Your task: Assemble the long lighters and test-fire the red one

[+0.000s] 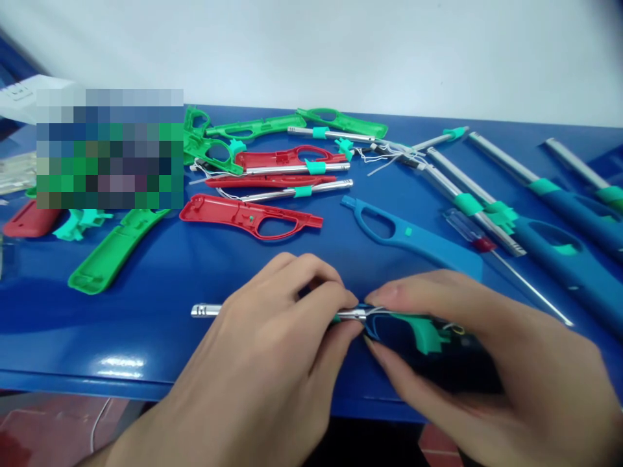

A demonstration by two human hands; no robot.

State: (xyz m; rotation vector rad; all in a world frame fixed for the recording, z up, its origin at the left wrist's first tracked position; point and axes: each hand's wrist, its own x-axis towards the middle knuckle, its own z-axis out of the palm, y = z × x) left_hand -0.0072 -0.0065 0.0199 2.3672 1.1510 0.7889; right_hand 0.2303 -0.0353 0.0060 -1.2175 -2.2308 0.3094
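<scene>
My left hand (277,337) pinches a silver metal lighter tube (205,311), whose slotted end sticks out to the left. The tube's other end meets the looped tip of a dark blue lighter handle shell (372,329). My right hand (530,344) grips that shell, thumb and forefinger close to the joint. Thin white wires run along the shell by the right fingertips. A teal trigger piece (426,333) sits within the shell near its opening. The right palm and shadow hide most of the handle's body. Both hands are closed, with their fingertips nearly touching.
Beyond my hands lie a blue handle shell (418,240), red shells (219,215), green shells (111,250) and wired metal tubes (316,133). A screwdriver (530,285) rests at right beside blue lighters (574,259). The blue table's front edge (97,383) runs below.
</scene>
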